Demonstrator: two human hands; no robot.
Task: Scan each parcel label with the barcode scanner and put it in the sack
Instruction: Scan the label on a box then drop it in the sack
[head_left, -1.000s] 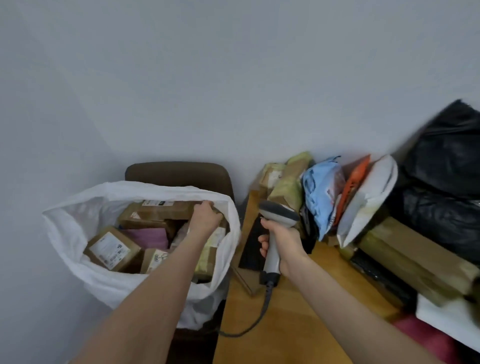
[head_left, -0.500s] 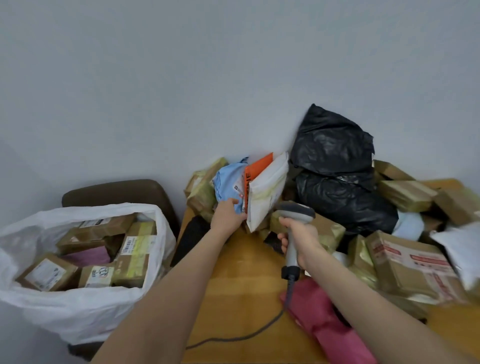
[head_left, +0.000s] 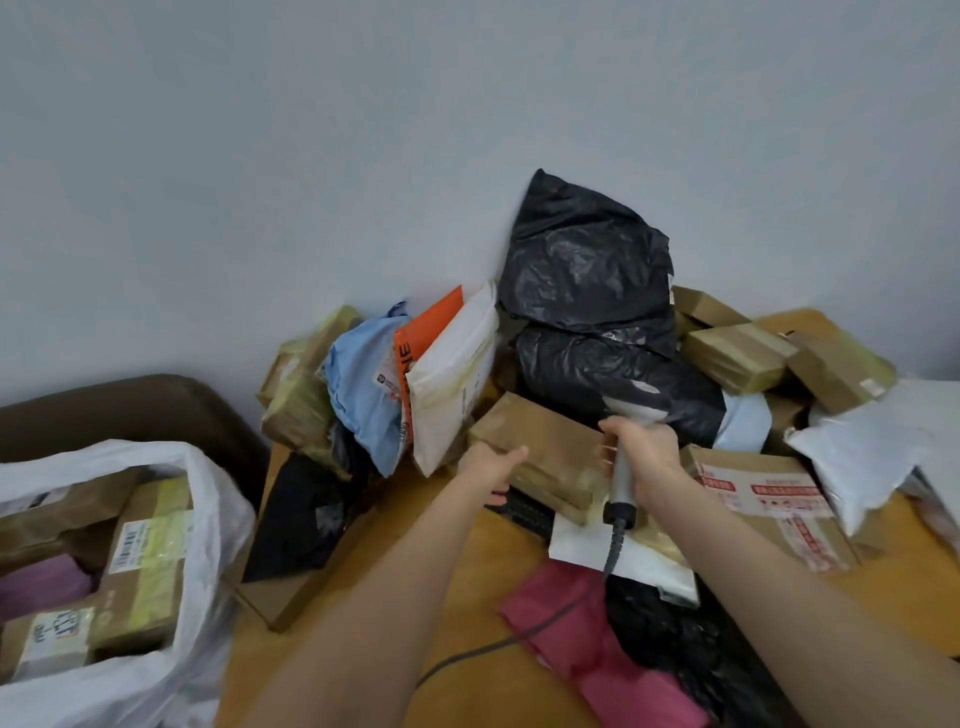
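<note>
We find the fingers (head_left: 605, 452) of the right hand (head_left: 647, 452) curled round the handle of the grey corded barcode scanner (head_left: 621, 488), head uppermost. The left hand (head_left: 488, 467) clasps the left end of a brown tape-wrapped cardboard parcel (head_left: 545, 441), thumb on top. That parcel lies in the pile on the wooden counter (head_left: 467, 587), below the black plastic bags (head_left: 587, 270). The white plastic sack (head_left: 208, 519) stands left of the counter, holding several boxes (head_left: 145, 571).

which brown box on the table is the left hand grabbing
The long tape-wrapped box below the black bags: the left hand grips its left end. Other boxes lie untouched.
</note>
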